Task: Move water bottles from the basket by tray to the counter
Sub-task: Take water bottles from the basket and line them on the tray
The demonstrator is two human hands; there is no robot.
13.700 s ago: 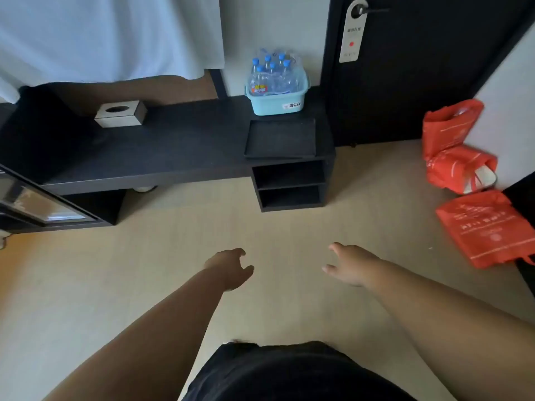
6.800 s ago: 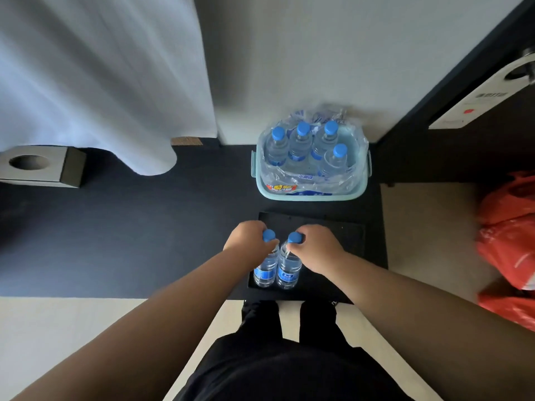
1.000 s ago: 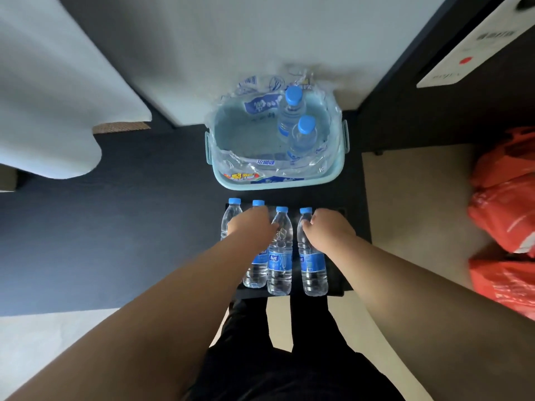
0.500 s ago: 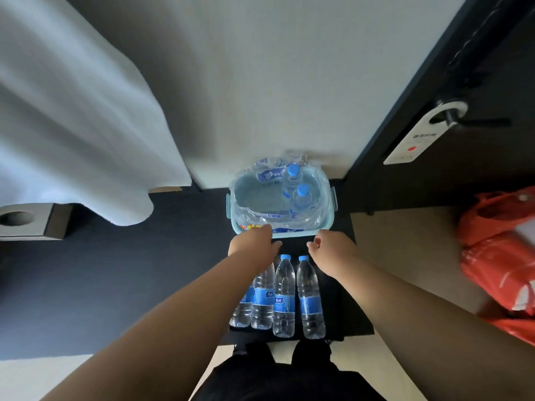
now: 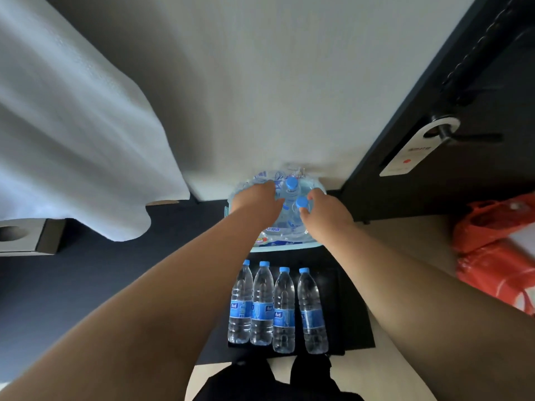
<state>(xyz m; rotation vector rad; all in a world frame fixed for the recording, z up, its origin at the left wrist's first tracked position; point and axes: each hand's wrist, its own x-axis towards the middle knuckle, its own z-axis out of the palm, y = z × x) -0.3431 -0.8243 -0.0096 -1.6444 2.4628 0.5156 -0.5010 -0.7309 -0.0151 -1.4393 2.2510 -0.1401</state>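
Observation:
A light blue basket point(image 5: 285, 248) lined with clear plastic wrap stands on the dark counter point(image 5: 95, 287) against the wall. Two blue-capped water bottles stand in it: a far bottle point(image 5: 291, 186) and a near bottle point(image 5: 301, 204). My left hand point(image 5: 256, 202) is inside the basket just left of the far bottle, fingers apart. My right hand point(image 5: 325, 212) has its fingertips at the near bottle's cap; I cannot tell whether it grips. Several water bottles point(image 5: 278, 308) stand in a row on the black tray point(image 5: 354, 314) in front of the basket.
A white curtain point(image 5: 72, 140) hangs over the counter's left side, above a tissue box point(image 5: 26, 237). A dark door point(image 5: 463, 125) with a hanging tag stands to the right. Orange bags point(image 5: 498, 250) lie on the floor at the right.
Both hands have left the bottles on the tray and reached forward into the basket, to the two bottles there. The camera has tilted upward.

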